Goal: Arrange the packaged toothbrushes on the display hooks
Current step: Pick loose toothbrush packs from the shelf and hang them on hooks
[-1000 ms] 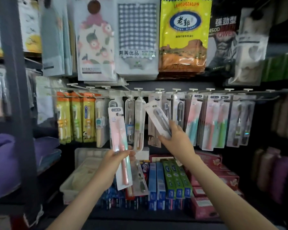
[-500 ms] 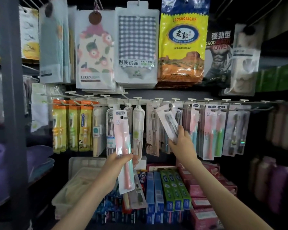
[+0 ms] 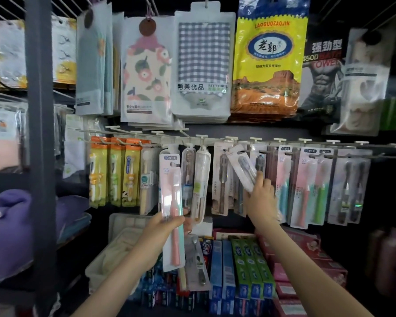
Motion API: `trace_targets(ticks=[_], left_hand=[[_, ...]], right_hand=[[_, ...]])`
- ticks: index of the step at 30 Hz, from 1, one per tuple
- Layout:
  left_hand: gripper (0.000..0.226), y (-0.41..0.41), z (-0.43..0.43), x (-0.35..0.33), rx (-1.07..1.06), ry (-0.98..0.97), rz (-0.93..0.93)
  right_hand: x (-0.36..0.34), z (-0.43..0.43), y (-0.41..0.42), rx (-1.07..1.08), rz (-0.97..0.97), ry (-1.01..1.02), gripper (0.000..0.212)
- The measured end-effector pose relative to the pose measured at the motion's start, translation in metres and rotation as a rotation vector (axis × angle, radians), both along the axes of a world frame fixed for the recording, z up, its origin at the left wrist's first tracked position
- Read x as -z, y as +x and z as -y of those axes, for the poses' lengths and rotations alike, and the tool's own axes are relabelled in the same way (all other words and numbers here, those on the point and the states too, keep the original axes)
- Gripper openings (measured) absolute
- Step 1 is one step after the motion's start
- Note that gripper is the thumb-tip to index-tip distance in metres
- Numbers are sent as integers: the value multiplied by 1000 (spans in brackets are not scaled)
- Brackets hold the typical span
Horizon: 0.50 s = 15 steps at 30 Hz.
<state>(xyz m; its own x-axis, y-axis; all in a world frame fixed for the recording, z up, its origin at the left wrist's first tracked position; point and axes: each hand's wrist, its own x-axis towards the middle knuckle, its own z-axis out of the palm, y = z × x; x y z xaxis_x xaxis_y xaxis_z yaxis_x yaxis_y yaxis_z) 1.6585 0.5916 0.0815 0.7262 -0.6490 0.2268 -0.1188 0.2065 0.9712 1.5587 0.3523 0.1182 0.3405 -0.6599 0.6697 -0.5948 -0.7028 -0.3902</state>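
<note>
Step in hand: hanging one pack. Right hand (image 3: 261, 197) grips the grey toothbrush pack (image 3: 241, 167), tilted, hang-hole uppermost, just beside the display hooks (image 3: 255, 139); the hole seems not yet threaded. Next move: align hole with a prong and slide on. Left hand (image 3: 160, 227) holds the pink toothbrush pack (image 3: 171, 197) upright; clear blister, white card.

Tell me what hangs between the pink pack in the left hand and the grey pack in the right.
Head view: two clear tube cases and a dark-brush card, hanging from the hooks.
</note>
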Motion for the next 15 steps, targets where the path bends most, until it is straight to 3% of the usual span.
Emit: trace_targets(ticks=[5, 11, 15], left_hand=[[19, -10, 7, -6, 53, 2, 46], [9, -20, 16, -2, 96, 14, 96], [20, -18, 16, 5, 110, 46, 120]], right_hand=[[-8, 5, 1, 132, -122, -46, 74], [-14, 11, 14, 89, -107, 113, 78], [-21, 7, 18, 8, -66, 198, 79]])
